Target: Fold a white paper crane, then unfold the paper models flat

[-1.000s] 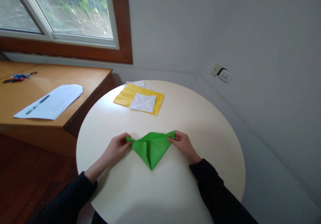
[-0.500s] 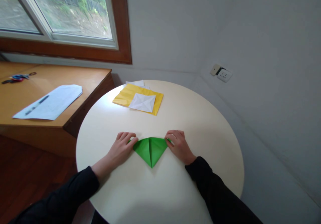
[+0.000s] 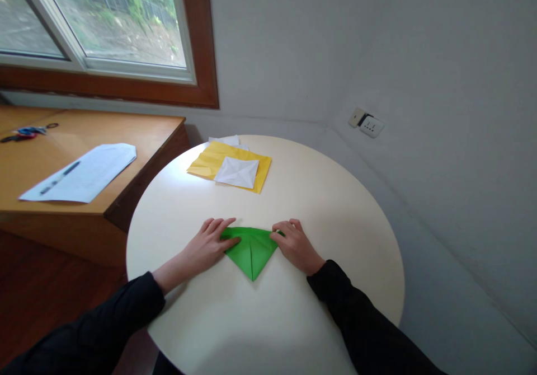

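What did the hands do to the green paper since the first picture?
The left hand and right hand let go of the side corners they pinched and pressed the folded green paper triangle flat. It now looks smaller, and the left fingers slid onto its top edge. The yellow paper sheet, the white folded square on it and the round cream table stayed put.

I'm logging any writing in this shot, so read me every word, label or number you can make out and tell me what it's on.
No text can be read anywhere.
Green paper under the left hand and right hand: plain, no print.
Yellow paper and white paper: blank.
White sheet on the desk: any print too blurred to tell.
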Tool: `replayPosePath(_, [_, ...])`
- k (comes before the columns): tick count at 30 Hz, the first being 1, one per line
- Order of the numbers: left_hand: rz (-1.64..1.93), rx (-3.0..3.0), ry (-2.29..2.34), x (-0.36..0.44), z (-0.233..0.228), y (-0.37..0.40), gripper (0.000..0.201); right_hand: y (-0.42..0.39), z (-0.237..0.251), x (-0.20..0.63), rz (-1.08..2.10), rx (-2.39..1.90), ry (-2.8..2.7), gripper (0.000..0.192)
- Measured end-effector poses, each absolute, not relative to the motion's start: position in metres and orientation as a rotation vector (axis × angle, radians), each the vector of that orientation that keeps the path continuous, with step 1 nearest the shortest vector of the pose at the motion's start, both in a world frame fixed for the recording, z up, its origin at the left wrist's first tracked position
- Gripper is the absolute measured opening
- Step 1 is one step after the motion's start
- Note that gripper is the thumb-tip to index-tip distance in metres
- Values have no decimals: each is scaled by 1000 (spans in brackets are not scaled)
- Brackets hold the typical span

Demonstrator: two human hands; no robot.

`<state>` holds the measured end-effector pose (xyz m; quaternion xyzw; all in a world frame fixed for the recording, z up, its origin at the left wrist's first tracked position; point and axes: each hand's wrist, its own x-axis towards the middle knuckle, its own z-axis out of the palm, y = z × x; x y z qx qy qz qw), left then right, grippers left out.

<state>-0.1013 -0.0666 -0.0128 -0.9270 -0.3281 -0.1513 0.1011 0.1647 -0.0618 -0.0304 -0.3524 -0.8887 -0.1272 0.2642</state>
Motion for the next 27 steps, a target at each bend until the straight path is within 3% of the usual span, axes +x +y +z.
replayPosePath(13, [-479,-2795,-726,-109,-16,-70,23,-63,-15,166,-352,-784,-2626,24])
replayPosePath(20, [-502,-3027,-809,-114,-8,-77,24,-75,-3,173,-66,-857,-2708,16])
replayPosePath(27, [-511,-3135,-992,-127,-9,-76,29,-100,-7,187,176,-975,-2619,36])
